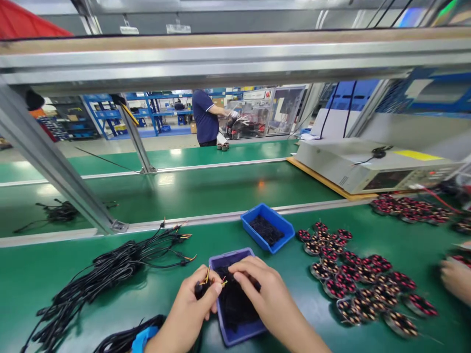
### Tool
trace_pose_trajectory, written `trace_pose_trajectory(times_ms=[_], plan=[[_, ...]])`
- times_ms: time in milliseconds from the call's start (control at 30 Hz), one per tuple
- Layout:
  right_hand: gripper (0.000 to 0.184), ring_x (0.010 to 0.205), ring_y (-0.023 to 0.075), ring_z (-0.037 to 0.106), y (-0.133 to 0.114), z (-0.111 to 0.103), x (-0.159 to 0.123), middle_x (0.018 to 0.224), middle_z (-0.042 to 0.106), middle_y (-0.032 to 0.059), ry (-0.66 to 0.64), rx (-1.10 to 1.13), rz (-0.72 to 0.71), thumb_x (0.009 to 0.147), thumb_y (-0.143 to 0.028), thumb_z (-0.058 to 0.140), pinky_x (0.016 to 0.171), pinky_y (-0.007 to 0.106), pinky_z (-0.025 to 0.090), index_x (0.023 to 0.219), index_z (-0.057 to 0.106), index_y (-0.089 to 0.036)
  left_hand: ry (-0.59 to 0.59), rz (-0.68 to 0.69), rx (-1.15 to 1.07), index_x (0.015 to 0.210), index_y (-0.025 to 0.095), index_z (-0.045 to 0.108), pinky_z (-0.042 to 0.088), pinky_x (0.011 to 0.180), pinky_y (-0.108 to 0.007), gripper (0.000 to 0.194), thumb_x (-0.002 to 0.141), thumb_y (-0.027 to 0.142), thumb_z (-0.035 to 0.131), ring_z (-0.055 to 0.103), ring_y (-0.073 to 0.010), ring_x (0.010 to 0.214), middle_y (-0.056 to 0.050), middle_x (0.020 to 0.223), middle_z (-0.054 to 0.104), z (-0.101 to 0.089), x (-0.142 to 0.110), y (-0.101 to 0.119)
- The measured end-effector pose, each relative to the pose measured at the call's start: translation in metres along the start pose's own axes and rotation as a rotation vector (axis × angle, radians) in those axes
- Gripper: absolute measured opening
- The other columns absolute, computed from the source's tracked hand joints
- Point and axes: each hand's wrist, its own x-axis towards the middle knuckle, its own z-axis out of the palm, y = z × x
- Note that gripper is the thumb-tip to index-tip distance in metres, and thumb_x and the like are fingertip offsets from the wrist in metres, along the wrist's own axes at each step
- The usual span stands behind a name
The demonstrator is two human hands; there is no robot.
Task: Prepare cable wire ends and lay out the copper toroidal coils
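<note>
My left hand (196, 296) is closed on the end of a black cable (203, 288), whose bare yellow and red wire tips stick up between the fingers. My right hand (259, 287) reaches over a purple-blue tray (243, 332) of small black parts, its fingers pinched together close to the wire tips. What the right fingers hold is too small to make out. The tray lies on the green bench (44, 274) right in front of me.
A bundle of black cables (106, 269) lies left. A second blue tray (281, 223) sits behind the first. Several wound motor stators (353, 279) cover the right side. A co-worker's hand (456, 277) shows at the right edge. A white test instrument (368, 164) stands back right. Another person (205, 117) stands far off.
</note>
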Motion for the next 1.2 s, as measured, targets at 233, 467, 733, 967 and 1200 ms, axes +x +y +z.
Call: trace_pose_trajectory(times_ms=[233, 467, 733, 967, 1200], plan=[[0.019, 0.08, 0.0198, 0.061, -0.007, 0.005, -0.003, 0.086, 0.066, 0.0026, 0.155, 0.024, -0.184, 0.102, -0.018, 0.046, 0.078, 0.032, 0.045, 0.092, 0.061, -0.023, -0.031, -0.009, -0.002, 0.086, 0.017, 0.06, 0.036, 0.046, -0.019, 0.04, 0.089, 0.057, 0.061, 0.045, -0.0087, 0.045, 0.005, 0.056, 0.052, -0.002, 0.0, -0.008], [0.017, 0.079, 0.0183, 0.059, -0.008, 0.007, -0.003, 0.086, 0.065, 0.0013, 0.176, 0.002, -0.247, 0.103, -0.015, 0.047, 0.083, 0.033, 0.043, 0.094, 0.06, -0.023, 0.009, 0.026, 0.002, 0.084, 0.017, 0.063, 0.036, 0.043, -0.018, 0.041, 0.087, 0.057, 0.063, 0.047, -0.0078, 0.046, 0.005, 0.063, 0.048, 0.001, -0.002, -0.007], [0.022, 0.075, 0.0172, 0.061, -0.011, 0.007, -0.004, 0.08, 0.065, -0.0006, 0.1, 0.131, -0.088, 0.101, -0.02, 0.048, 0.074, 0.028, 0.044, 0.085, 0.062, -0.024, 0.002, 0.027, -0.026, 0.085, 0.017, 0.064, 0.039, 0.045, -0.017, 0.037, 0.087, 0.054, 0.065, 0.051, -0.0086, 0.049, 0.005, 0.062, 0.048, 0.0, -0.002, -0.006], [0.02, 0.071, 0.0174, 0.06, -0.013, 0.009, -0.003, 0.077, 0.065, 0.0004, 0.18, 0.048, -0.158, 0.1, -0.019, 0.05, 0.07, 0.029, 0.045, 0.085, 0.064, -0.023, 0.028, 0.007, -0.036, 0.084, 0.017, 0.063, 0.037, 0.044, -0.017, 0.037, 0.086, 0.054, 0.066, 0.047, -0.0073, 0.045, 0.005, 0.059, 0.051, 0.001, -0.001, -0.003], [0.019, 0.076, 0.0194, 0.063, -0.008, 0.016, -0.006, 0.082, 0.068, 0.0036, 0.138, 0.006, -0.222, 0.1, -0.017, 0.051, 0.07, 0.03, 0.049, 0.09, 0.067, -0.022, 0.023, -0.011, -0.079, 0.083, 0.016, 0.062, 0.036, 0.045, -0.018, 0.041, 0.084, 0.056, 0.068, 0.046, -0.0075, 0.045, 0.005, 0.057, 0.052, 0.002, -0.002, -0.002]])
